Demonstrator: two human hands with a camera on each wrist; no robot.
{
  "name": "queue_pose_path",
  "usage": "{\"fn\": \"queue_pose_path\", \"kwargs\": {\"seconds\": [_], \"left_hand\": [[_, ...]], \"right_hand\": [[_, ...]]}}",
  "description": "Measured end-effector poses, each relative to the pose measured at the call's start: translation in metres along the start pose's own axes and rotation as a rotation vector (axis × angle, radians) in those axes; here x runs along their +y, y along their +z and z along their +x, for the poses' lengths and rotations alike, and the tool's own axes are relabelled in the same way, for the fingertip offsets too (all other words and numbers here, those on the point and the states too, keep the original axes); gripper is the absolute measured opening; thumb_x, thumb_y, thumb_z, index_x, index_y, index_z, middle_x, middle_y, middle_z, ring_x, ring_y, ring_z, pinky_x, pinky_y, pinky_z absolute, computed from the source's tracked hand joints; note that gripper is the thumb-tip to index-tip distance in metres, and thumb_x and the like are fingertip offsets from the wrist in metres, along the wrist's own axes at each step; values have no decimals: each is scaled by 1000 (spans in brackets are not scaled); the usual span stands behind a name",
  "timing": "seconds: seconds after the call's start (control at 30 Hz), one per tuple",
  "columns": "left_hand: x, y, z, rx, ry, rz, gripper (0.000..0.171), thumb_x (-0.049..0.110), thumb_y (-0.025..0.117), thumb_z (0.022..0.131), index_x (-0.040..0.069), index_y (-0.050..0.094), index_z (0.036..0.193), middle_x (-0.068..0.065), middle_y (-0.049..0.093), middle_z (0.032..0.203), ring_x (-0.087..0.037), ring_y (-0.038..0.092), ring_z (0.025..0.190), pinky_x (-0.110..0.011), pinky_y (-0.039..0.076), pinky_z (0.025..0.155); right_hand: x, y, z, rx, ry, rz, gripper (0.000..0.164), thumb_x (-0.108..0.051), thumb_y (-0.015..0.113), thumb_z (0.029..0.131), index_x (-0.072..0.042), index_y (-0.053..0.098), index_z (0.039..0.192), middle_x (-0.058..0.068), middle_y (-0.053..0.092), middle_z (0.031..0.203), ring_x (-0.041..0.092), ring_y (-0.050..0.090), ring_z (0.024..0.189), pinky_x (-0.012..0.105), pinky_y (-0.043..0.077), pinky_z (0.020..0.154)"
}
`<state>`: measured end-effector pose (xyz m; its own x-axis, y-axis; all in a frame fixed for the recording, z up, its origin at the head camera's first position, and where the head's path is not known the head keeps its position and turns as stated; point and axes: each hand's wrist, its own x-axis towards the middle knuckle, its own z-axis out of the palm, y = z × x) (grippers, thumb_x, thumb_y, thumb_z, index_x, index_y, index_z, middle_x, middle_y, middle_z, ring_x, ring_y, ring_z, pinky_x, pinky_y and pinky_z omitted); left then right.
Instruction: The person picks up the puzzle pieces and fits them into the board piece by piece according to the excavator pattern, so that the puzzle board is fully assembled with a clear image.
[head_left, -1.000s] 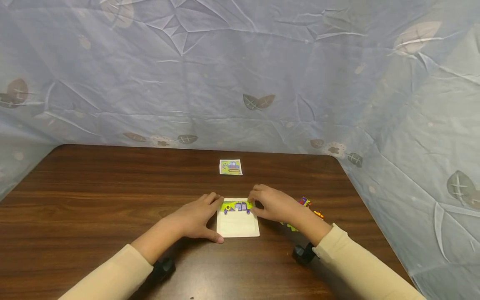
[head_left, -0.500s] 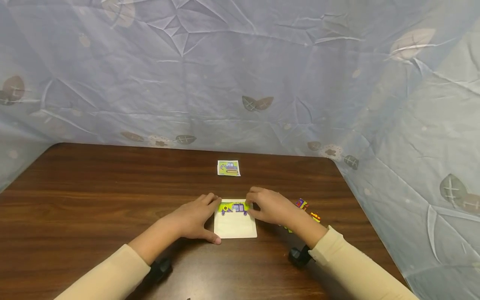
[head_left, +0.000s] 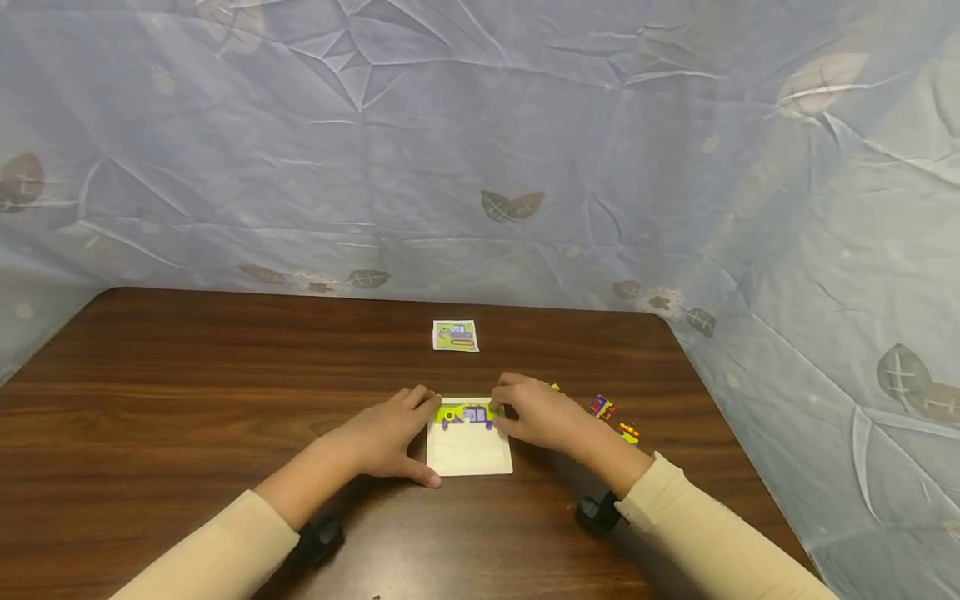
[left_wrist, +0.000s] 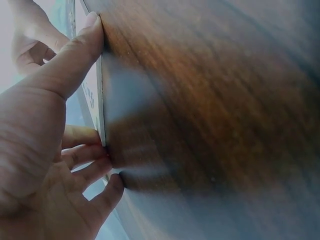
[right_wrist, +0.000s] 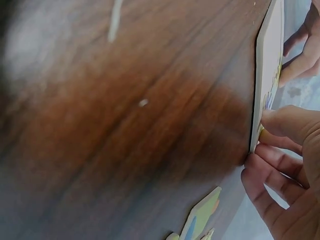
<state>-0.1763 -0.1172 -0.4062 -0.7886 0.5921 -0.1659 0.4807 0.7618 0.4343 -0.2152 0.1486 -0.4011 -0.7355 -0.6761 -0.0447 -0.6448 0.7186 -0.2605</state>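
A square cream puzzle board lies on the table, its far part filled with joined lime-and-purple puzzle pieces that show part of a vehicle. My left hand holds the board's left side, thumb at the near corner and fingers at the far one. At the far right corner, my right hand pinches a puzzle piece against the board; the fingers hide most of that piece. In the right wrist view, the right thumb touches the board's surface, while other fingers rest beside its edge.
A small picture card of a digger lies beyond the board. Several loose puzzle pieces lie right of the board, partly hidden by the right forearm. The brown wooden table meets a patterned cloth at its back and right.
Both hands stay in nearly the same place on the board. The head view has shifted slightly, and more of the loose pieces show beside the right forearm.
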Motion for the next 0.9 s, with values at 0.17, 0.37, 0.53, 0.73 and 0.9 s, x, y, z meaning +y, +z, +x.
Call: {"fn": "queue_pose_path", "kwargs": {"seconds": [0.17,0.37,0.53,0.73,0.9], "left_hand": [[0,1,1,-7,-6,0,113,59,87,78,-3,37,159,-19,42,159,-38,44,148,-56,47,114],[0,0,1,-11,-11,6,113,59,87,78,-3,37,159,-19,42,160,-38,44,148,-56,46,115],[0,1,2,-10,-18,12,113,59,87,78,-2,38,159,-19,43,159,-37,44,148,-56,47,114],[0,2,3,-6,-12,7,113,60,87,78,-2,39,159,-18,43,159,-37,45,147,-56,47,114],[0,1,2,-7,-15,6,114,60,87,78,-2,37,160,-19,41,161,-38,43,149,-57,46,115]], "right_hand": [[1,1,0,3,5,16,13,-17,74,98,-8,77,107,2,67,105,9,57,81,23,52,72],[1,4,-1,26,7,34,11,-16,75,97,-8,77,105,2,66,103,9,56,80,21,50,71],[0,6,-4,50,-15,-6,12,-16,74,98,-8,78,106,3,68,106,10,64,85,22,55,74],[4,2,-6,12,-26,35,17,-16,72,100,-7,78,113,5,68,110,14,68,92,26,58,79],[11,-5,-7,-30,-60,92,21,-16,71,101,-5,76,118,6,69,115,18,69,101,32,59,87]]}}
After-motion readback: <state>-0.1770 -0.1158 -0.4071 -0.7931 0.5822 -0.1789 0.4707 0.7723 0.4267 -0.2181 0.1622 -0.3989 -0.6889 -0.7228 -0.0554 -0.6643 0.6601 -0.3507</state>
